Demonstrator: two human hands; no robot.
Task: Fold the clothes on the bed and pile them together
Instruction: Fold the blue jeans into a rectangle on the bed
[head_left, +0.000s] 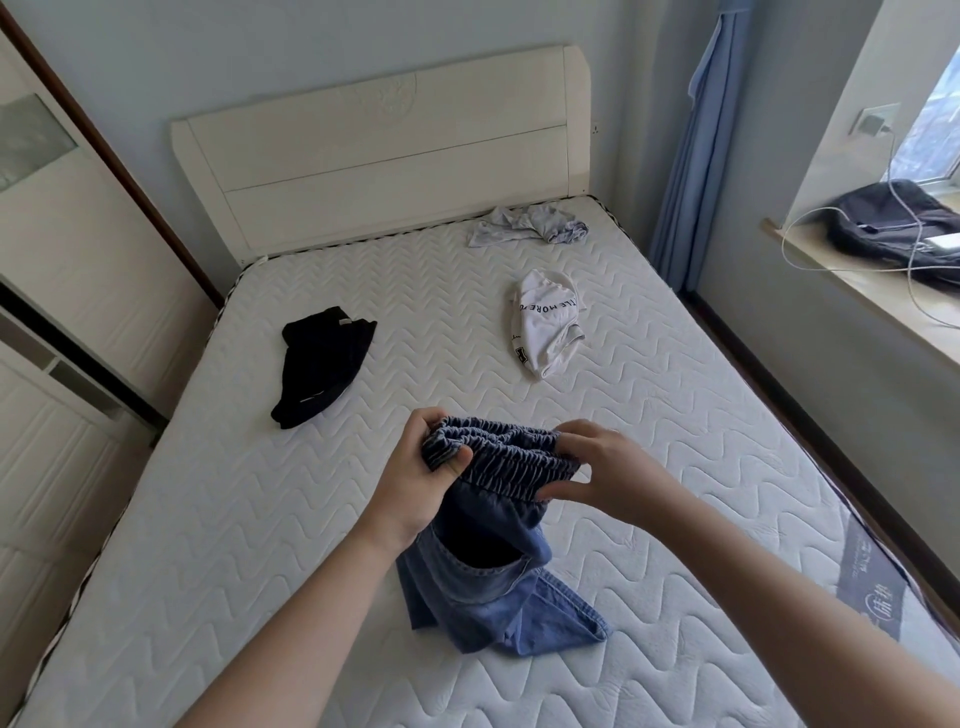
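Both hands, left hand and right hand, grip the blue jeans by the waistband above the bed. The white shirt reads "MORE".

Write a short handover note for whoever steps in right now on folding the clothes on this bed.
Left hand and right hand each grip an end of the elastic waistband of the blue denim trousers; the legs hang down and bunch on the mattress.
Black garment lies crumpled on the left of the bed, white printed top right of centre, grey garment by the headboard.
Done: nothing folded or piled.
Left: fold the trousers, then the other three, and stack them together.
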